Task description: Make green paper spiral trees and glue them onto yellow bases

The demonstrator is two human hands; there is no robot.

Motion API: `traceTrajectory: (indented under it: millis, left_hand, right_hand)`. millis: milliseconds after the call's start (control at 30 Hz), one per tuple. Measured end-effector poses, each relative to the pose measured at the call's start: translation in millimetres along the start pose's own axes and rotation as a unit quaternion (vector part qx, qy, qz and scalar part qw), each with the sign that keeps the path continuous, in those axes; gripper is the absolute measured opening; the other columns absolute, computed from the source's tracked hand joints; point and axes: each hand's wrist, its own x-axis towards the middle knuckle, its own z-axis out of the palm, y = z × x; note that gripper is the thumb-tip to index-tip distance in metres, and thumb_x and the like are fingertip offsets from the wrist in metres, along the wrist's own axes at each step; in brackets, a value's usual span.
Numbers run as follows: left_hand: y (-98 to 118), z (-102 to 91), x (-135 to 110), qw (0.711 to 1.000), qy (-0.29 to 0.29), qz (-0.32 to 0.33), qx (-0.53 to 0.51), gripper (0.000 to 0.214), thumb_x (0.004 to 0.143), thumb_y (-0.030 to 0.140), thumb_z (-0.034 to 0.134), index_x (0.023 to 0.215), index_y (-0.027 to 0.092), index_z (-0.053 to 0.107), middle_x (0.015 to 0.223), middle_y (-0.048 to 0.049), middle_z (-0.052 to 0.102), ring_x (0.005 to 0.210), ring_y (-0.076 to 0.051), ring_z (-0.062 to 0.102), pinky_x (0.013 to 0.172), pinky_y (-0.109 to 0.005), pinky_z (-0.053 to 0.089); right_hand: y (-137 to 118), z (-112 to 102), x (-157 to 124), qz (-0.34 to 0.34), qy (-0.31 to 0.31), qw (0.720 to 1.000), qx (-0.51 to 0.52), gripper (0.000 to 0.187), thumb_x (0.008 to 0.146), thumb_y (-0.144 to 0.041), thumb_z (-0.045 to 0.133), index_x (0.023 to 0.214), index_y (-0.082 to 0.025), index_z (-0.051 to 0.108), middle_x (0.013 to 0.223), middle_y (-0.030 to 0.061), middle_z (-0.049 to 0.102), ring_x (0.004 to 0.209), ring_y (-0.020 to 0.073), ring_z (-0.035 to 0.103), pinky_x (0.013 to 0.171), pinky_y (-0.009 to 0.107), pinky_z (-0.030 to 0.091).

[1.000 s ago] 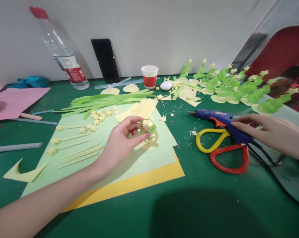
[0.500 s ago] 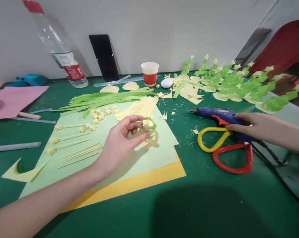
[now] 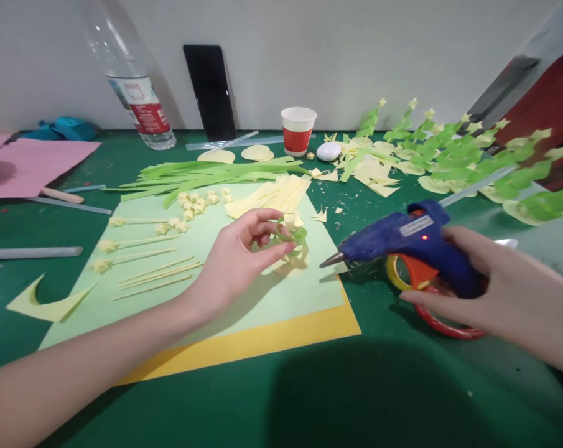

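My left hand (image 3: 239, 252) pinches a small paper star flower (image 3: 294, 234) between thumb and fingers. A pale yellow star tops it, with a curled green strip below. In my right hand (image 3: 500, 286) is a blue hot glue gun (image 3: 397, 239), held above the table with its metal nozzle pointing left toward the flower. A clear glue stick (image 3: 479, 185) juts from its back and a small red light glows on its side. Beneath the gun lie scissors (image 3: 449, 325) with red and yellow handles, partly hidden. Under my left hand is a light green paper sheet (image 3: 244, 314).
Folded stars (image 3: 192, 205), stick-mounted stars (image 3: 141, 252), yellow strips (image 3: 272, 196) and green strips (image 3: 206, 174) lie around the sheet. Finished star flowers (image 3: 477, 149) crowd the back right. A paper cup (image 3: 298, 132), phone (image 3: 210, 93) and bottle (image 3: 144, 102) stand along the wall.
My right hand has taken hold of the glue gun and raised it off the table, bringing its nozzle left and nearer. My left hand keeps its pinch on the star flower. The view has shifted slightly.
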Motion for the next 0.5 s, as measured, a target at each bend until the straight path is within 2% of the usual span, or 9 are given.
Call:
traceTrajectory:
  millis: [100,233,500]
  left_hand:
    - [-1,0.2,0,1.0,0.004,0.003,-0.007,0.022,0.067,0.02,0.067,0.085,0.023,0.056,0.08,0.0015,0.065,0.081,-0.02,0.062,0.074,-0.037,0.048]
    - [-1,-0.4,0,1.0,0.002,0.01,-0.011,0.022,0.067,0.019,0.068,0.084,0.023,0.056,0.08,0.0024,0.065,0.079,-0.019,0.063,0.071,-0.034,0.048]
    - [0,-0.1,0,1.0,0.004,0.015,0.002,0.019,0.068,0.018,0.067,0.083,0.022,0.056,0.078,0.0024,0.064,0.078,-0.018,0.063,0.072,-0.033,0.048]
  right_hand:
    - [-18,14,-2,0.011,-0.019,1.0,0.007,0.052,0.052,-0.071,0.061,0.076,-0.028,0.046,0.05,0.0016,0.051,0.04,0.0215,0.045,0.04,0.034,0.035]
    - [-21,19,5,-0.009,-0.048,0.999,-0.01,0.05,0.055,-0.073,0.056,0.068,-0.027,0.042,0.048,0.0015,0.048,0.037,0.0192,0.038,0.037,0.031,0.029]
    - [-22,21,6,-0.033,-0.032,0.999,-0.012,0.047,0.058,-0.067,0.06,0.074,-0.027,0.042,0.051,0.0013,0.052,0.038,0.0207,0.044,0.037,0.03,0.03]
